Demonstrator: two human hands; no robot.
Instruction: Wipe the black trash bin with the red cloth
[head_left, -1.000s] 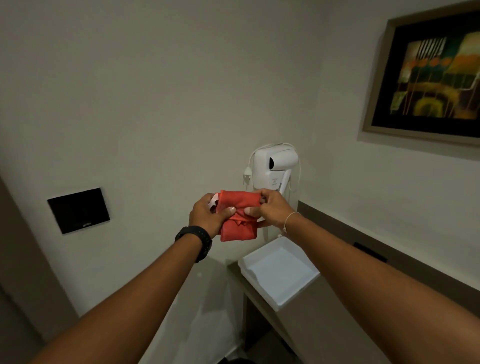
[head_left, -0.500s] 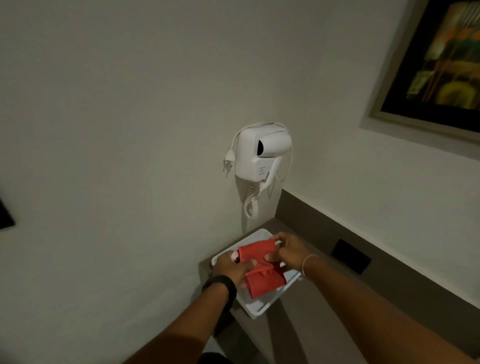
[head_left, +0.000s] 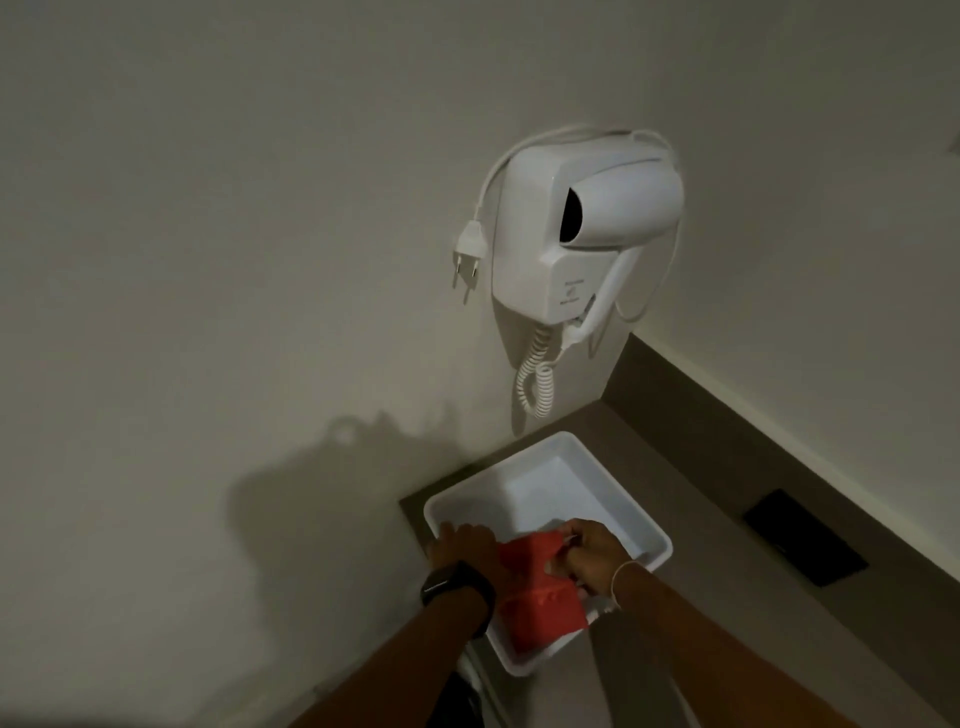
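Both my hands hold a folded red cloth (head_left: 535, 597) low in the head view, over the near part of a white tray (head_left: 618, 499). My left hand (head_left: 465, 545), with a black watch on the wrist, grips the cloth's left edge. Pinching its upper right corner is my right hand (head_left: 592, 558), a thin bracelet on that wrist. The cloth hangs down in folds between the two hands. A dark shape (head_left: 465, 699) under my left forearm may be part of the black trash bin; I cannot tell.
The tray sits on a grey-brown counter (head_left: 717, 587) in a wall corner. A white wall-mounted hair dryer (head_left: 582, 234) with a coiled cord and a loose plug hangs above it. A black socket plate (head_left: 805, 545) lies in the counter's raised back strip at the right.
My hands and the red cloth have come down from chest height in front of the hair dryer to just above the white tray. The view has tilted down and moved closer to the corner.
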